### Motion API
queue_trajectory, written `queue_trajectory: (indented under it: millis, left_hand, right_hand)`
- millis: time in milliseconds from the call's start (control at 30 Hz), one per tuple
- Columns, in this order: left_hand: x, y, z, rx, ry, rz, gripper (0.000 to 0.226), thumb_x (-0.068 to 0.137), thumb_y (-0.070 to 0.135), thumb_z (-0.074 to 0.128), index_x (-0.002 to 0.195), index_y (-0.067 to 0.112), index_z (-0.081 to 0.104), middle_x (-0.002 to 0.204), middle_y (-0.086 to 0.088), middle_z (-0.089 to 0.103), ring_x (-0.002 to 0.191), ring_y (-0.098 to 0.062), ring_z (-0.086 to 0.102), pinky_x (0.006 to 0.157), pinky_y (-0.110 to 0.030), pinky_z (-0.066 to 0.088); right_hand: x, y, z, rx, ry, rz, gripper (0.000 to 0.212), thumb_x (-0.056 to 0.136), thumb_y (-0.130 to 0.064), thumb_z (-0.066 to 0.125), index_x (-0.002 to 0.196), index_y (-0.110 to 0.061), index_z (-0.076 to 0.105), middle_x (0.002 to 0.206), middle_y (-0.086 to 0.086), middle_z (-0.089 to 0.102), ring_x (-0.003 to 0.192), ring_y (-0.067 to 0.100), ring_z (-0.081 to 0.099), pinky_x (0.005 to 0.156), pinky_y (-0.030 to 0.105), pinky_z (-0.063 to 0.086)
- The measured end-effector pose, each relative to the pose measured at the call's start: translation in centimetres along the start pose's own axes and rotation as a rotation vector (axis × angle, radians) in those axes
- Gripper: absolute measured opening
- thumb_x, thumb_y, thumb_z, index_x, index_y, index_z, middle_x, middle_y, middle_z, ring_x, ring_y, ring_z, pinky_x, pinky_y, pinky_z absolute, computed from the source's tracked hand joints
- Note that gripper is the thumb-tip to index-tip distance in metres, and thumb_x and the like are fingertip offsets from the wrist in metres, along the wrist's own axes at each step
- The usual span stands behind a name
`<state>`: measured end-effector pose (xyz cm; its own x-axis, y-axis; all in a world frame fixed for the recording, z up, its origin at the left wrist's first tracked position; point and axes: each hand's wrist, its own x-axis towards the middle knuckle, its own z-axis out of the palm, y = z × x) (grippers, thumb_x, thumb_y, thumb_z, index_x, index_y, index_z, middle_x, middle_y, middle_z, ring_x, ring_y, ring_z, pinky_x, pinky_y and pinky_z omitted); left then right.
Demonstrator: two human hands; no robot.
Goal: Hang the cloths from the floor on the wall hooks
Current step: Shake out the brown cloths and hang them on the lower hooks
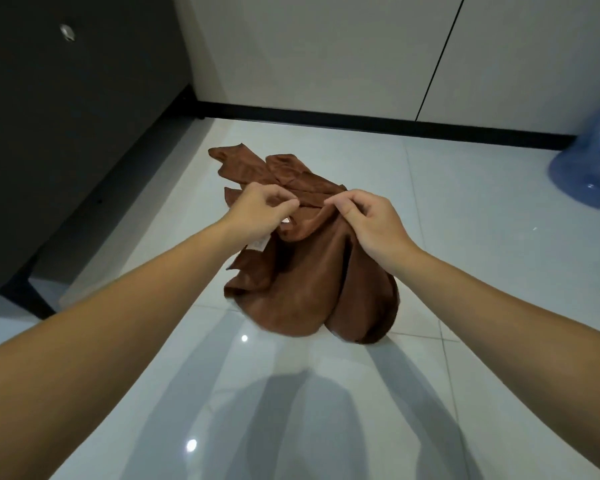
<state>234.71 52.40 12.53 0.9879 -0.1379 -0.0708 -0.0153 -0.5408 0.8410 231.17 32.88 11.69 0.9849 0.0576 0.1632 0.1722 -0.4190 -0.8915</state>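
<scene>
A brown cloth (302, 292) hangs in folds between my two hands above the pale tiled floor. My left hand (257, 213) pinches its upper edge on the left, where a small white label shows. My right hand (368, 220) pinches the same edge on the right. Beyond my hands, more brown cloth (257, 168) lies crumpled on the floor. No wall hooks are in view.
A dark cabinet (66, 133) on black legs stands at the left. A white wall (326, 53) with a black skirting runs across the back. A blue water jug (589, 168) lies at the right edge.
</scene>
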Motion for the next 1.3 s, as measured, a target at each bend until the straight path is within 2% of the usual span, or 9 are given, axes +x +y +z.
queue_trajectory:
  millis: [167,333,600,700,867,1033,1100,1233,1300]
  left_hand:
    - [-1.1,1.3,1.1,-0.097,-0.254,0.125,0.026,0.094,0.034,0.06,0.118,0.025,0.068,0.113,0.019,0.066,0.104,0.01,0.058,0.086,-0.007,0.044]
    - [-1.6,0.8,2.0,-0.081,-0.364,0.159,0.033,0.092,0.027,0.064,0.123,0.017,0.064,0.117,0.011,0.067,0.107,0.002,0.061,0.09,-0.011,0.047]
    - [-2.1,1.2,4.2,-0.105,0.004,0.064,0.02,0.091,0.032,0.064,0.104,0.018,0.06,0.085,0.006,0.062,0.077,-0.006,0.06,0.07,-0.025,0.051]
    - [-2.5,1.7,4.9,-0.118,0.062,0.101,0.021,0.092,0.03,0.062,0.104,0.016,0.053,0.079,0.007,0.057,0.069,-0.002,0.053,0.066,-0.023,0.046]
    - [-2.8,2.8,5.0,-0.222,0.116,0.121,0.032,0.087,0.035,0.069,0.109,0.023,0.049,0.096,0.005,0.06,0.08,-0.002,0.057,0.073,-0.016,0.048]
    - [-3.0,3.4,5.3,-0.185,0.11,0.138,0.069,0.076,0.031,0.081,0.129,0.028,0.036,0.098,0.012,0.059,0.087,0.002,0.06,0.073,-0.01,0.048]
    - [-2.8,3.3,5.5,-0.159,0.146,0.124,0.065,0.082,0.02,0.076,0.132,0.024,0.035,0.094,0.009,0.059,0.086,-0.004,0.061,0.075,-0.015,0.05]
    - [-2.2,3.4,5.0,-0.174,0.135,0.026,0.023,0.091,0.006,0.054,0.11,0.018,0.057,0.085,0.004,0.062,0.079,-0.011,0.061,0.068,-0.019,0.048]
    - [-2.0,3.5,4.5,-0.278,0.095,-0.057,0.022,0.092,0.004,0.047,0.095,0.017,0.065,0.086,0.0,0.065,0.079,-0.013,0.061,0.071,-0.023,0.049]
  right_hand:
    - [0.2,-0.3,-0.5,0.035,-0.01,-0.001,0.023,0.099,-0.029,0.053,0.094,-0.02,0.074,0.094,-0.013,0.07,0.093,-0.002,0.062,0.086,0.013,0.046]
    - [0.2,-0.4,-0.8,0.024,-0.032,-0.003,0.022,0.098,-0.03,0.054,0.094,-0.021,0.074,0.092,-0.014,0.07,0.092,-0.002,0.063,0.086,0.015,0.048]
    - [1.2,-0.1,-1.3,0.052,0.027,0.17,0.022,0.098,-0.018,0.056,0.117,-0.02,0.068,0.116,0.0,0.068,0.108,0.013,0.063,0.098,0.025,0.05]
    - [1.5,-0.4,-1.4,0.22,0.05,0.227,0.024,0.096,-0.008,0.056,0.113,-0.021,0.068,0.112,0.009,0.068,0.105,0.021,0.065,0.09,0.03,0.055]
    - [1.9,-1.4,-1.5,0.422,0.07,0.29,0.023,0.099,-0.008,0.052,0.106,-0.02,0.07,0.116,0.008,0.067,0.106,0.021,0.066,0.091,0.038,0.056]
    - [1.7,-2.2,-1.4,0.594,0.034,0.285,0.033,0.101,0.0,0.041,0.127,-0.008,0.059,0.126,0.014,0.061,0.109,0.023,0.066,0.092,0.037,0.056]
    - [1.6,-2.4,-1.3,0.636,0.003,0.267,0.038,0.101,0.004,0.038,0.133,-0.007,0.054,0.127,0.015,0.061,0.111,0.022,0.066,0.095,0.037,0.054]
    - [1.9,-2.4,-1.4,0.357,0.005,0.177,0.041,0.101,0.002,0.039,0.138,-0.011,0.051,0.13,0.01,0.06,0.112,0.018,0.064,0.092,0.033,0.056]
    - [2.0,-2.2,-1.6,0.159,0.035,0.143,0.042,0.101,0.001,0.041,0.137,-0.014,0.053,0.133,0.005,0.059,0.112,0.014,0.063,0.088,0.028,0.057]
